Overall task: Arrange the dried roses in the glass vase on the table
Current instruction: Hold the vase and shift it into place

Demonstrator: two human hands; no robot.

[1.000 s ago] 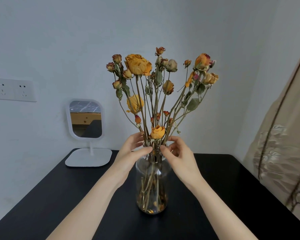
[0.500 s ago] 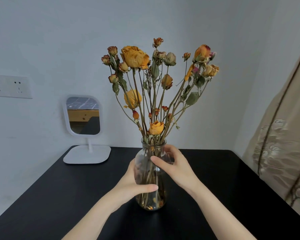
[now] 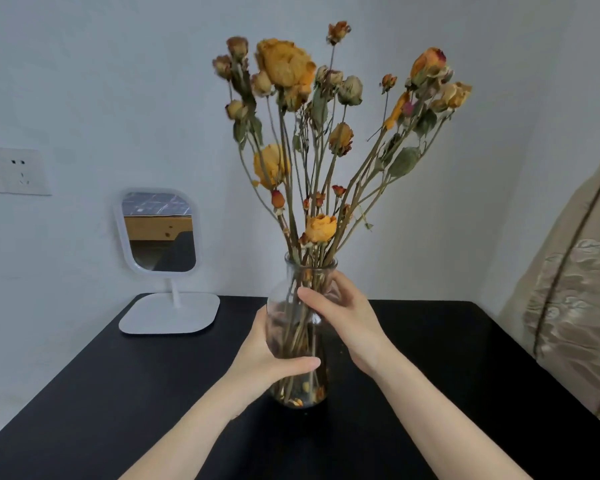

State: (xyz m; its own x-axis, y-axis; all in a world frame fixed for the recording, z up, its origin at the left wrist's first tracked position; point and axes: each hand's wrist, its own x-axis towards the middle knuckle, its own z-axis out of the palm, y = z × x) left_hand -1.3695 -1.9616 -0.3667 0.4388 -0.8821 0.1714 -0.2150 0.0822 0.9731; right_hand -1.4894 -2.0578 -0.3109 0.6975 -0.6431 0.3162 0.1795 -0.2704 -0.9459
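A white stand mirror (image 3: 158, 233) sits far left on the black bench (image 3: 84, 410). The left hand (image 3: 267, 355) wraps the glass vase (image 3: 300, 393) low, the right hand (image 3: 343, 313) closes fingers near its neck, likely steadying it; dried roses (image 3: 326, 133) fan above.

The left hand (image 3: 264, 355) wraps the vase (image 3: 291, 296) from the far side, so only its thumb and part of the palm show clearly; the fingers are a warped smear through the glass. The right hand (image 3: 343, 317) covers the vase's right shoulder, and its fingertips are lost behind the neck. Both forearms run off the bottom edge. The roses (image 3: 284, 64) at upper left are motion-blurred, petals indistinct. Loose bits at the vase bottom are too small to identify. The socket (image 3: 13, 171) is cut by the left edge, the curtain (image 3: 568, 289) by the right. The table (image 3: 465, 358) runs out of frame below.
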